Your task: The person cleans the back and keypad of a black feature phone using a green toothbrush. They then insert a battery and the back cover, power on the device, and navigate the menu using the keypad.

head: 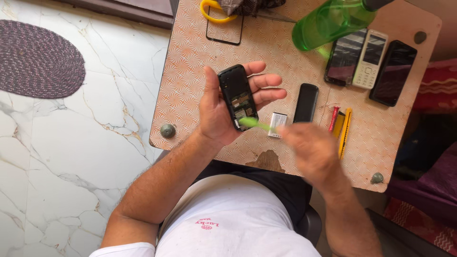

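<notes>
Left grip (223,107) cradles opened phone (238,97); right hand (309,150) brushes it.

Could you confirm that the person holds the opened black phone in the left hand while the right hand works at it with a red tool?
Not quite: the head view shows the tool is green, not red. The left hand does hold the opened black phone, and the right hand works the tool.

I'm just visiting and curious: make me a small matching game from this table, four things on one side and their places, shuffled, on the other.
Things:
1. open black phone
2. green bottle
3. yellow scissors
4. black back cover

Places:
A. lying on its side at the table's far edge
B. flat on the table beside the small battery
C. held in the left hand
D. far edge, above a thin black frame

Pairs: 1-C, 2-A, 3-D, 4-B
</notes>
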